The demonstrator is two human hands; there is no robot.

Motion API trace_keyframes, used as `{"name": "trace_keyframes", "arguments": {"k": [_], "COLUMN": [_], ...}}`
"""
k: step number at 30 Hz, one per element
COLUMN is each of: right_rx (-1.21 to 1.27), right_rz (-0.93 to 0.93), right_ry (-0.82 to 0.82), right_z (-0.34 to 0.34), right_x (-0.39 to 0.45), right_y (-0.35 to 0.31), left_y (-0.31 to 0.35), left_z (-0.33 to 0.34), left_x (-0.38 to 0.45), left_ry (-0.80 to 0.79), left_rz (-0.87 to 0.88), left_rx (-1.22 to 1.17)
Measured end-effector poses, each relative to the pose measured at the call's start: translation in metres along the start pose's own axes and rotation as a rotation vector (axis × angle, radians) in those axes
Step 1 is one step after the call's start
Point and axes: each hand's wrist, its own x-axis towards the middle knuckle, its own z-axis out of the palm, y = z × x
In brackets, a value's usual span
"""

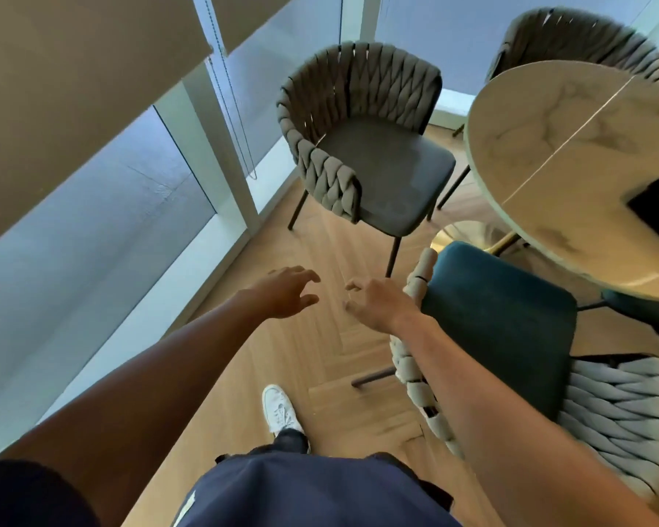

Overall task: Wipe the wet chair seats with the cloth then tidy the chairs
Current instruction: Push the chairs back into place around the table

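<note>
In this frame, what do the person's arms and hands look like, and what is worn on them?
Both forearms are bare down to the left hand and the right hand; no gloves, watch, rings or bands show. A dark navy short sleeve covers the left upper arm at the picture's lower left corner. The right arm leaves the picture before any sleeve shows.

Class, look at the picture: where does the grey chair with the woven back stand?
The grey chair stands at upper centre of the head view, pulled out from the round marble table on its right, its back toward the windows.
</note>
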Motion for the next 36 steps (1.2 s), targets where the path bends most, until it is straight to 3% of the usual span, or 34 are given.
{"name": "trace_keyframes", "arguments": {"k": [9,16,24,30,36], "right_rx": [0.006,0.041,0.138,0.147,0.166], "right_rz": [0.055,0.096,0.128,0.130,0.163], "right_ry": [0.046,0.086,0.173,0.088,-0.011], "right_z": [-0.030,-0.067,-0.117,-0.134,-0.120], "right_x": [0.091,0.181,0.317,0.388,0.439], "right_y": [-0.054,-0.041,-0.010,0.011,0.012], "left_y": [-0.098,-0.133,-0.164,-0.171,-0.189], "left_z": [-0.067,-0.108,-0.168,-0.184,-0.183], "left_x": [0.046,0.117,0.255,0.337,0.395], "left_ry": [0.019,-0.018,-0.031,-0.016,-0.001], "left_rz": [0.016,0.067,0.033,0.061,0.209], "left_rx": [0.028,0.063,-0.005,-0.049,0.097]}}
